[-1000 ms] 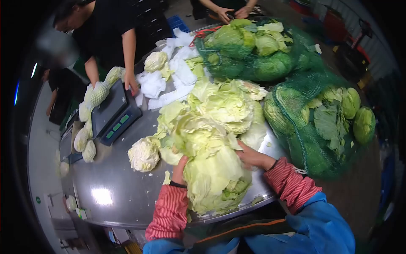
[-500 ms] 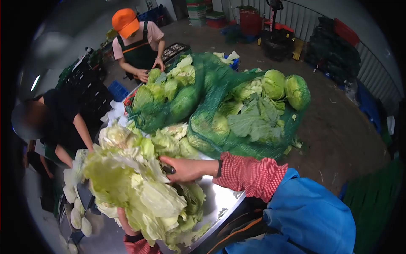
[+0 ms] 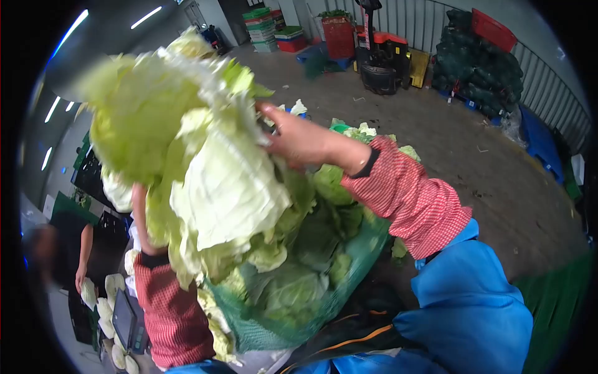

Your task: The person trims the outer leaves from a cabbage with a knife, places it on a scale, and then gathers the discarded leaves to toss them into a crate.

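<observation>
A big loose bundle of pale green cabbage leaves (image 3: 230,181) is held up between my two hands. My right hand (image 3: 302,138) grips its right side, with a small dark object by the thumb that I cannot make out. On the left side, my left hand (image 3: 139,209) presses against the bundle, its fingers mostly hidden behind the leaves. Directly below, a green mesh bag (image 3: 367,252) holds darker outer cabbage leaves (image 3: 289,296). The bundle hides part of the bag.
At the left a co-worker's hand (image 3: 81,277) is near a row of pale vegetables (image 3: 104,310) and a dark-screened device (image 3: 128,318). A pallet truck (image 3: 381,65), filled mesh sacks (image 3: 476,68) and stacked crates (image 3: 260,30) stand at the back.
Both my hands have raised the cabbage leaves off the metal table, up over the mesh bag. My view has shifted, and the co-worker in the orange cap is no longer visible.
</observation>
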`<state>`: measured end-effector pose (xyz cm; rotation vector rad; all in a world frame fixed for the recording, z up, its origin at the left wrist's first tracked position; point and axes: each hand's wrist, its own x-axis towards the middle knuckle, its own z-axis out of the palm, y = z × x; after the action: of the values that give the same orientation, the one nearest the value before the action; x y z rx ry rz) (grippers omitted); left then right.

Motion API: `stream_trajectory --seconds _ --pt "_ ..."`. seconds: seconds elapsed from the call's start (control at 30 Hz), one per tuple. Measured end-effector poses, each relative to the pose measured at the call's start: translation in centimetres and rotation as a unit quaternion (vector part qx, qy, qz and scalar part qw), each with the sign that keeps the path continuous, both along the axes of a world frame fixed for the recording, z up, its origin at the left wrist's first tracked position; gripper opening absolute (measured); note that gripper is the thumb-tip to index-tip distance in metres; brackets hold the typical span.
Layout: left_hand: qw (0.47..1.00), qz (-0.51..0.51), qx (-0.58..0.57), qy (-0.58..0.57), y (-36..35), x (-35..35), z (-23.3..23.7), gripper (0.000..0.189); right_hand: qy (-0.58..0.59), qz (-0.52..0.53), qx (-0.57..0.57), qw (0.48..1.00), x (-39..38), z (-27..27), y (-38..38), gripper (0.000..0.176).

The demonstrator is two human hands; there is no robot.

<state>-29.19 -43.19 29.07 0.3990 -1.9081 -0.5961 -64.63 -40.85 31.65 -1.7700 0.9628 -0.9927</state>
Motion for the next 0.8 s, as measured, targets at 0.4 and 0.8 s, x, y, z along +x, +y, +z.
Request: stream_trajectory --seconds 0.4,0.8 --pt "0.847 -0.093 0.519 0.073 -20.9 -44.0 -7.7 0.068 0.046 -0.227 0.103 0.967 -36.0 -13.3 -13.8 0.064" --pt "0.862 0.04 0.279 -0.421 -18.2 -47.4 -22.2 0.073 0.238 -0.337 0.349 0.842 -33.7 -52.2 -10.6 0.065"
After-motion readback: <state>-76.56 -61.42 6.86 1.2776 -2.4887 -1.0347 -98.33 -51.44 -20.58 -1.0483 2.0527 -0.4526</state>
